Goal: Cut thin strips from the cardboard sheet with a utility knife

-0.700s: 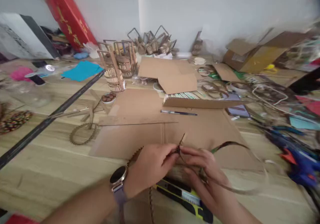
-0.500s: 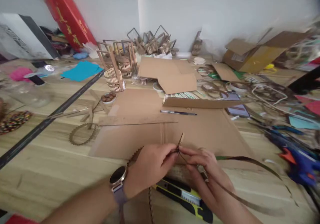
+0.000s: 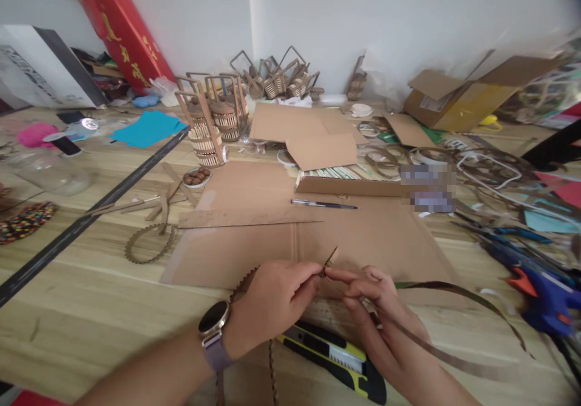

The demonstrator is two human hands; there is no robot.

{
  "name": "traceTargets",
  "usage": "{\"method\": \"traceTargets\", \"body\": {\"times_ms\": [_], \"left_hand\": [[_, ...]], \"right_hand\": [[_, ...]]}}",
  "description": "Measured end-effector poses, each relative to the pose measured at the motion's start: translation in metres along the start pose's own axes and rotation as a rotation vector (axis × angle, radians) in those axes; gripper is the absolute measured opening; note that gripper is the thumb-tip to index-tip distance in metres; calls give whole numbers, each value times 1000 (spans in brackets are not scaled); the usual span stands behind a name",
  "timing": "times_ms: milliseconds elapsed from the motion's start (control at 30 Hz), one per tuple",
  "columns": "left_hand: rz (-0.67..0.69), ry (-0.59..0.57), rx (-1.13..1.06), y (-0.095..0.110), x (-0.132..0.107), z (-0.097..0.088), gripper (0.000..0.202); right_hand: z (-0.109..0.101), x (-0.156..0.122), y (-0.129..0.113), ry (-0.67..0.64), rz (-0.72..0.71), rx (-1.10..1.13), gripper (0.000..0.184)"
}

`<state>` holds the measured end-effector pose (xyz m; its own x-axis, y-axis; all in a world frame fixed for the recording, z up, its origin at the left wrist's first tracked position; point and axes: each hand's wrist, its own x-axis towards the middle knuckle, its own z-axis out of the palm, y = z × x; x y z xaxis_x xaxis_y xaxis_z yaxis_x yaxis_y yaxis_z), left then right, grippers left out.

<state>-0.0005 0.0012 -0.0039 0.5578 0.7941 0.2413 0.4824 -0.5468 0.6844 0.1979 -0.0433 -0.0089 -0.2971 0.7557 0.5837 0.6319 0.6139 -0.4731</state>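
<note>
Across the wooden table (image 3: 91, 309) lies a wide cardboard sheet (image 3: 236, 255), and the hands work over its near edge. A long black bar (image 3: 91, 215) runs slantwise over the left of the table. At the far right stands an open box (image 3: 458, 100). Small slatted baskets (image 3: 213, 121) stand near the wall, beyond the sheet. A blue glue gun (image 3: 544, 291) lies at the right edge, well apart from the hands. A yellow and black knife (image 3: 331, 354) lies on the table just under the right hand.

The left hand (image 3: 272, 300) and the right hand (image 3: 385, 327) meet above the sheet's front edge, fingertips almost touching. The left thumb and forefinger are pinched on a toothed strip (image 3: 273, 363), which passes under the palm and runs down toward the person. The right fingers are closed on a smooth dark strip (image 3: 458, 290), which arcs away to the right above the table. The two strips come together between the fingertips, where a short tip sticks up, tilted right.

A pen (image 3: 324, 204) lies on the sheet, well beyond the hands. A watch (image 3: 213, 321) sits on the left wrist.
</note>
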Motion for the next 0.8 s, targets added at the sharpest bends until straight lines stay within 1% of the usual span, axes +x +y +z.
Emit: {"method": "traceTargets", "body": {"times_ms": [233,633,700,800], "left_hand": [[-23,-7,-37,-4,-1,-1,22],[-25,-14,-31,-2,1,-1,22],[-22,-13,-31,-2,1,-1,23],[-1,-6,-16,-2,0,-1,24]], "right_hand": [[0,1,-2,-9,-29,21,17],[0,-2,-1,8,20,54,15],[-1,-1,-2,17,65,70,12],[-2,2,-2,52,190,136,10]]}}
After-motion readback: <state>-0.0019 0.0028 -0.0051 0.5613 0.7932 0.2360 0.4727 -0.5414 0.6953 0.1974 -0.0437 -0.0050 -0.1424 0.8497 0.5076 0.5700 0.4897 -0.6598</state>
